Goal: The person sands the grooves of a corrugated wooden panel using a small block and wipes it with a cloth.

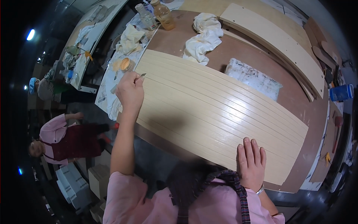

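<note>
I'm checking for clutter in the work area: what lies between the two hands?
Between the left hand and the right hand, the head view shows only the bare, grooved pale panel, with a dark shadow on it.

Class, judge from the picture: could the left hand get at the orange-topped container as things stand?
Probably yes: the orange-topped container sits just beyond the left hand, with nothing visible blocking the way, though that hand holds a flat tool.

You can read no words, numbers or signs clearly here: the small pale mark [170, 195] on your dark apron [190, 181] is only partly visible, and any print on the clear bottle [147, 18] or amber bottle [164, 16] is too blurred.
</note>
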A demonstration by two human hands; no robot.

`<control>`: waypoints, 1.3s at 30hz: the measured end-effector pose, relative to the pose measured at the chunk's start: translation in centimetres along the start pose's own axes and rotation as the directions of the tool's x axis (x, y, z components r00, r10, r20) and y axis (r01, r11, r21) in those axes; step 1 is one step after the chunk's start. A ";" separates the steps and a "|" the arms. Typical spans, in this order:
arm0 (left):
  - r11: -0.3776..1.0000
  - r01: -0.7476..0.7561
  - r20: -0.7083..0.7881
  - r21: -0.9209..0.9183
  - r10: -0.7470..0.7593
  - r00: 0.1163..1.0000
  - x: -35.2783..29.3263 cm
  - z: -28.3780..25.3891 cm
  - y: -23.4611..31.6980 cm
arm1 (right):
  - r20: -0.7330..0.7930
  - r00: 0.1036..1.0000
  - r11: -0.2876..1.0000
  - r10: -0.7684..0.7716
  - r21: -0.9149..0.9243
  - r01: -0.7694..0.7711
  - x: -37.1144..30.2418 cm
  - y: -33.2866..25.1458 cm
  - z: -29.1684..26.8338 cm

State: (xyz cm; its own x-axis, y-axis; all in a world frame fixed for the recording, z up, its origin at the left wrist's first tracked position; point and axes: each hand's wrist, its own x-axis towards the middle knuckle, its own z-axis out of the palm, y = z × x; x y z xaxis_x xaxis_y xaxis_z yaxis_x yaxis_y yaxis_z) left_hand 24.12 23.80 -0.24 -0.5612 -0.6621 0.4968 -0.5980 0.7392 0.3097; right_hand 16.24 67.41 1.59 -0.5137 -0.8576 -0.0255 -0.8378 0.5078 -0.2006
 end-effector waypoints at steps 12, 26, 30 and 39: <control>0.994 0.095 0.022 -0.062 -0.094 0.995 0.0 -0.4 0.5 | -0.015 1.000 1.000 -0.005 -0.010 0.005 -0.1 0.1 0.2; 0.970 -0.085 0.119 -0.228 0.115 0.986 -2.6 -0.1 5.0 | -0.010 1.000 1.000 0.020 0.001 -0.020 -0.2 0.1 0.1; 0.998 0.002 0.047 -0.056 0.000 0.999 -1.5 -0.6 3.6 | -0.006 1.000 1.000 -0.003 0.010 0.003 0.0 -0.1 -0.1; 0.955 -0.136 0.095 -0.262 0.166 0.982 -4.3 0.3 8.7 | 0.007 1.000 0.998 0.014 0.059 -0.014 0.1 0.0 -0.7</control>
State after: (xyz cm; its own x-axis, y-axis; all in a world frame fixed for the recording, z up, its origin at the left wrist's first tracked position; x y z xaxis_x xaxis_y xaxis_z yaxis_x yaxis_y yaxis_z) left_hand 21.16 33.02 0.05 -0.7043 -0.5391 0.4620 -0.3452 0.8287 0.4406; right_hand 16.10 67.38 2.26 -0.5237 -0.8512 -0.0351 -0.8182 0.5141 -0.2574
